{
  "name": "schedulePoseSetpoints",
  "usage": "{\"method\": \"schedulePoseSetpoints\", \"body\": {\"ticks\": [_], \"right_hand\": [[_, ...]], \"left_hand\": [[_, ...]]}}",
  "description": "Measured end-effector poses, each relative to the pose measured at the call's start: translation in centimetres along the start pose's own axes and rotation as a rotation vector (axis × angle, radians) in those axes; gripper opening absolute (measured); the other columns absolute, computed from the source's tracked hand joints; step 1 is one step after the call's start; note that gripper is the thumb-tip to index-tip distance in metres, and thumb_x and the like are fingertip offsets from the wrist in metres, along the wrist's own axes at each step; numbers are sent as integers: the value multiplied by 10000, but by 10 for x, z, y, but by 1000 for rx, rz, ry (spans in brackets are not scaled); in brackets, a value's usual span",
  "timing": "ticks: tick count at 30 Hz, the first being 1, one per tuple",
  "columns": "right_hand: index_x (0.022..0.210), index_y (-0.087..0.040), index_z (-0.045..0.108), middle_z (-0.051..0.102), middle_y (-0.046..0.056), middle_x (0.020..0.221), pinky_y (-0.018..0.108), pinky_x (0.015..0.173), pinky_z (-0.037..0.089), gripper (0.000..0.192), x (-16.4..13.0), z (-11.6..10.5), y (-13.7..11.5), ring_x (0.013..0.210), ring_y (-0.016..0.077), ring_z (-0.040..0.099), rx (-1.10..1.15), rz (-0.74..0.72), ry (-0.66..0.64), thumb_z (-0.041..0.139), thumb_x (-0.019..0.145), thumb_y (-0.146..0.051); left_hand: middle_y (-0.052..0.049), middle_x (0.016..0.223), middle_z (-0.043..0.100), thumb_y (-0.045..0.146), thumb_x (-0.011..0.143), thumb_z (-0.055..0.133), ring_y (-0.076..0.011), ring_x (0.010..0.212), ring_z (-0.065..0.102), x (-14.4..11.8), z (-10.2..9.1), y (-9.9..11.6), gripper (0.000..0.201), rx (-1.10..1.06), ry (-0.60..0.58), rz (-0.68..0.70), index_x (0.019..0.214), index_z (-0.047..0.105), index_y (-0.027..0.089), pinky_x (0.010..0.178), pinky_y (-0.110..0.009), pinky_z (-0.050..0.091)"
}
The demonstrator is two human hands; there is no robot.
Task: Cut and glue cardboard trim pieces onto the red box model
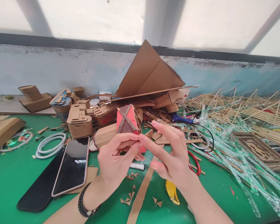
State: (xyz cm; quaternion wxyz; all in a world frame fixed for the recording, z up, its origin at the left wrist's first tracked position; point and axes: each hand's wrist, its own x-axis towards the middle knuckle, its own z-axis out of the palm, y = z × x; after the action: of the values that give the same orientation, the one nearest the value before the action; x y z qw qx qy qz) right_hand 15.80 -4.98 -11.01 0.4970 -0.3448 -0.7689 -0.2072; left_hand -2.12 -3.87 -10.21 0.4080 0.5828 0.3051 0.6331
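Over the table's middle, my left hand [118,157] has its thumb and fingers pressed together in a pinch; whatever lies between them is too small or hidden to make out. My right hand [169,152] has its fingers apart, the index fingertip touching the left fingertips. Behind the hands is a red cardboard box [126,119] with a brown cross on its face, partly covered by my fingers. A long cardboard strip [141,194] runs below the hands, with small cardboard scraps [128,198] beside it. A white marker [137,166] lies just under my left hand.
Two phones, one pink-edged [72,165] and one black [40,185], lie left. A yellow cutter [172,191] and red-handled scissors [196,163] are near my right wrist. Cardboard models [79,119] stand behind; a blue glue gun [182,119], plastic strips [238,177] and sticks [226,109] fill the right.
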Motion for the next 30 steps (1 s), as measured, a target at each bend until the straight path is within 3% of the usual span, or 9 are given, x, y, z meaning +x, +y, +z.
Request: {"method": "schedulePoseSetpoints", "body": {"ticks": [6,11,17,23,30], "right_hand": [[1481,-314,676,567,159,1485,534,1030,571,514,0,-1,1,1279,340,587,-42,61,54,313,1142,-447],[1535,-330,628,584,152,1464,525,1047,567,518,0,0,-1,1268,329,609,8,-29,-6,308,1144,-445],[1462,-277,692,592,165,1437,523,1006,569,504,-1,-2,2,1237,326,602,-26,41,84,319,1147,-401],[1477,-291,680,553,161,1493,513,1048,565,523,0,1,-3,1301,326,581,5,-1,-8,296,1149,-428],[1497,-285,671,612,165,1448,506,938,593,506,-3,-1,5,1234,335,606,-47,93,91,324,1147,-400]], "left_hand": [[58,721,808,125,882,822,-113,492,740,2,-1,0,148,17,28,25,967,772,235,520,-140,631],[59,743,815,80,898,784,-109,495,740,3,-2,1,170,-10,-8,25,959,774,238,515,-138,629],[59,711,807,100,884,813,-116,491,743,2,-1,3,160,7,5,30,961,766,232,519,-133,628],[62,738,817,111,911,785,-113,486,741,0,-1,4,142,-34,-34,-20,955,765,244,511,-130,623],[52,693,804,127,892,809,-128,467,734,0,-3,6,129,-16,0,-36,940,758,235,501,-141,622]]}}
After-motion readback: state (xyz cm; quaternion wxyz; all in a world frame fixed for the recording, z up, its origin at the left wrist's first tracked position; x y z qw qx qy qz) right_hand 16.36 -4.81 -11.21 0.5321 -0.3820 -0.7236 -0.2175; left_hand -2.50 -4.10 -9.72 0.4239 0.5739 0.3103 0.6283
